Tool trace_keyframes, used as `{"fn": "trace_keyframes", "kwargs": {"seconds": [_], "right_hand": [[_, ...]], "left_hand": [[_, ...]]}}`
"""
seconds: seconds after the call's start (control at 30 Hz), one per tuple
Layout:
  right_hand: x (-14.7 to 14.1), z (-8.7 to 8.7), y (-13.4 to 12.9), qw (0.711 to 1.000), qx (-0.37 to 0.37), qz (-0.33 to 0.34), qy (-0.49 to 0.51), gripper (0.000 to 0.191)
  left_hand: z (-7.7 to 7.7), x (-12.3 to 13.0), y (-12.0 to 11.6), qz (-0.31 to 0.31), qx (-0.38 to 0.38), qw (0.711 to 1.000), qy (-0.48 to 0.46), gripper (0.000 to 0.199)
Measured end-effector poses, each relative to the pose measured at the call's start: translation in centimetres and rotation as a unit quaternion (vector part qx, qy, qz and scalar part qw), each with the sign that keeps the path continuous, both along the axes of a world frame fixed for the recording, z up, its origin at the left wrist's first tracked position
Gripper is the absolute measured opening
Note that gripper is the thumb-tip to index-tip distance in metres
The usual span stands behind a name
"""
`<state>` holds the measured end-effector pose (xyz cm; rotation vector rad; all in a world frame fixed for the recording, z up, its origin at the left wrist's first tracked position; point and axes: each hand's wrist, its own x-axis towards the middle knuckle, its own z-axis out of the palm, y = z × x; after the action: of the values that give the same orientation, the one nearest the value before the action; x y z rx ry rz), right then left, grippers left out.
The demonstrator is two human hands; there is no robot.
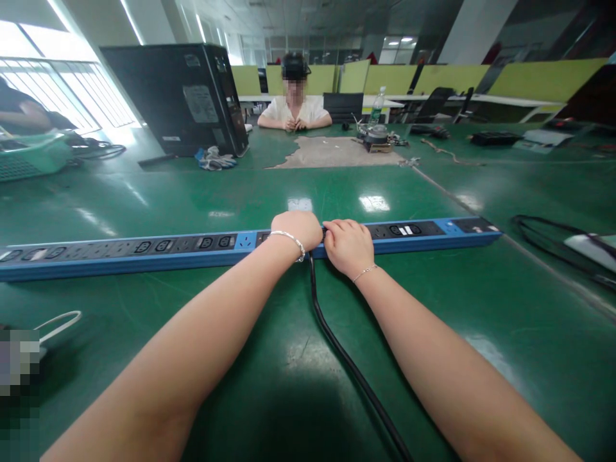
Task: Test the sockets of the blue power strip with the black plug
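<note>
A long blue power strip (206, 258) with black socket panels lies across the green table in front of me. My left hand (297, 230) is closed over its middle, knuckles up, at the upper end of a black power cable (332, 337). The cable's plug end is hidden by the hand. Close beside it on the right, my right hand (350, 247) has its fingers curled over the strip, fingertips almost touching the left hand. The cable comes out between the hands and runs down toward me over the table.
A black computer case (173, 96) and gloves (215, 158) stand at the back left, near a green basket (33, 156). A person (294, 109) sits opposite. A bottle (378, 106) stands behind a small device; dark cables (543, 240) lie at right.
</note>
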<state>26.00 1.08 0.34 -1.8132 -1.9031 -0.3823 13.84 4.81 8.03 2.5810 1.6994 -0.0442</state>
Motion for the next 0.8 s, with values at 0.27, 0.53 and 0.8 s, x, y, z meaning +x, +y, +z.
{"fn": "trace_keyframes", "kwargs": {"seconds": [0.27,0.53,0.8], "right_hand": [[-2.1,0.2,-0.7,0.997,-0.032,0.07,-0.006,0.038],[-2.1,0.2,-0.7,0.997,-0.03,0.066,-0.004,0.04],[-2.2,0.1,-0.6,0.997,-0.035,0.067,0.007,0.041]], "left_hand": [[-0.2,-0.1,-0.5,-0.019,0.016,1.0,-0.004,0.033],[-0.4,-0.8,0.3,-0.036,0.005,0.999,-0.015,0.035],[-0.4,-0.9,0.6,-0.032,0.003,0.999,-0.034,0.035]]}}
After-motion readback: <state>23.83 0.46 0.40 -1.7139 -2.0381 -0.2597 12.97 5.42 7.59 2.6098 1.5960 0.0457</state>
